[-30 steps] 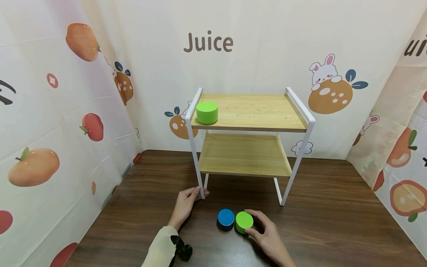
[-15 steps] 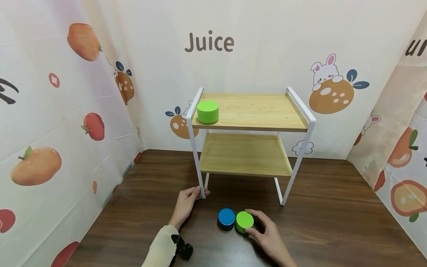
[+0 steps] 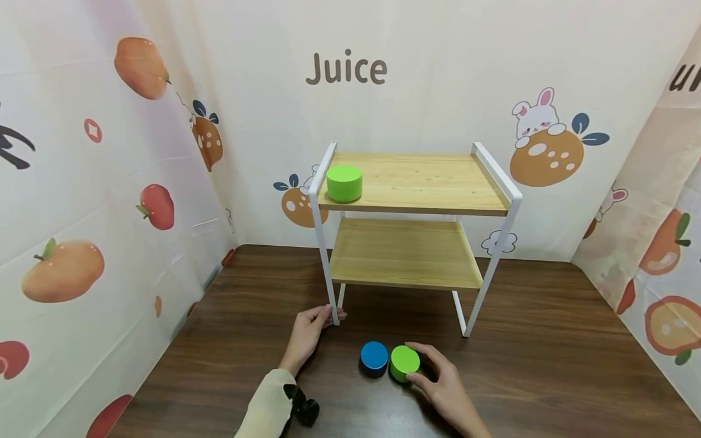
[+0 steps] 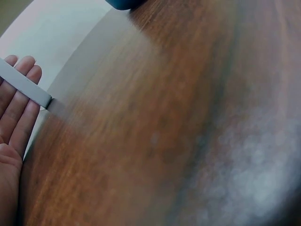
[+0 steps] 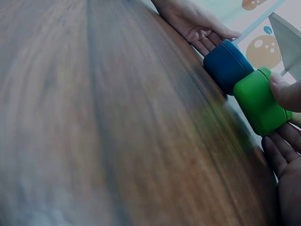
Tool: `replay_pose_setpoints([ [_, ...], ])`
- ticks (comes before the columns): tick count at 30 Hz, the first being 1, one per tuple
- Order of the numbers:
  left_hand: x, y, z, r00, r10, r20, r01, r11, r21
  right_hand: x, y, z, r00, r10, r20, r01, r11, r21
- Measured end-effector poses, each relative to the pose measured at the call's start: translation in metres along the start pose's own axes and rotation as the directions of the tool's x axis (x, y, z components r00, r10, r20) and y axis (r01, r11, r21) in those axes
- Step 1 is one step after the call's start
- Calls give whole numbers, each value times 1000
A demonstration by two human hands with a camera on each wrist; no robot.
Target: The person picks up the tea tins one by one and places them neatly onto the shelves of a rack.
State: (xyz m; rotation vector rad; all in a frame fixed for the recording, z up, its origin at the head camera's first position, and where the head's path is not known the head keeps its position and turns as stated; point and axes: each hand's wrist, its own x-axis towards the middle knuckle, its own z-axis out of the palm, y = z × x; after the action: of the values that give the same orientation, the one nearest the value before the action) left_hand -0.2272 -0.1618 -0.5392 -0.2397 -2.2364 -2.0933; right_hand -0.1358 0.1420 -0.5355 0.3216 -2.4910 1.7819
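Observation:
My right hand [image 3: 446, 386] holds a small green round container [image 3: 405, 360] on the table, thumb and fingers on opposite sides. In the right wrist view a seam runs round this green container [image 5: 261, 103]. Close at its left stands a similar blue round container [image 3: 374, 356]. My left hand [image 3: 306, 334] grips the foot of the shelf's white front left leg [image 3: 327, 274], thumb in front and fingers behind. From the left wrist, the fingers [image 4: 21, 108] show passing behind the leg [image 4: 26, 87]. A bigger-looking green round container [image 3: 344, 184] sits at the left of the top shelf board [image 3: 427, 182].
The two-tier shelf has a lower wooden board [image 3: 405, 252] and a white right front leg [image 3: 490, 274]. It stands on a dark wooden table [image 3: 537, 365]. Printed curtains [image 3: 416, 73] enclose the back and both sides.
The whole head view has shifted slightly, so everything appears a little further right. Both hands, the containers and the shelf keep their places relative to each other.

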Motion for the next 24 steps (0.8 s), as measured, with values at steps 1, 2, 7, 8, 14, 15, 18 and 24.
replay_pose_setpoints([
  [1,0,0,0,1000,-1,-1,1,1000,0,0,0,0,1000,1,1,-1,1000,-3],
  [2,0,0,0,1000,-9,-5,9,1000,-4,0,0,-1,1000,1,5,-1,1000,-6],
  [7,0,-1,2,1000,2,2,-2,1000,0,0,2,-4,1000,-25,10,25,999,24],
  [8,0,-1,2,1000,9,6,-9,1000,2,0,3,-4,999,-36,8,35,999,29],
  [14,0,-1,3,999,40,9,-40,999,23,0,5,-6,997,-78,13,77,997,28],
  [15,0,-1,2,999,37,7,-37,999,22,0,5,-6,997,-77,15,77,997,31],
  [18,0,0,2,1000,19,7,-19,1000,19,0,4,-5,997,-70,20,69,997,40],
  [24,0,0,1,1000,-3,4,3,1000,10,1,4,-4,999,-45,29,44,998,36],
])
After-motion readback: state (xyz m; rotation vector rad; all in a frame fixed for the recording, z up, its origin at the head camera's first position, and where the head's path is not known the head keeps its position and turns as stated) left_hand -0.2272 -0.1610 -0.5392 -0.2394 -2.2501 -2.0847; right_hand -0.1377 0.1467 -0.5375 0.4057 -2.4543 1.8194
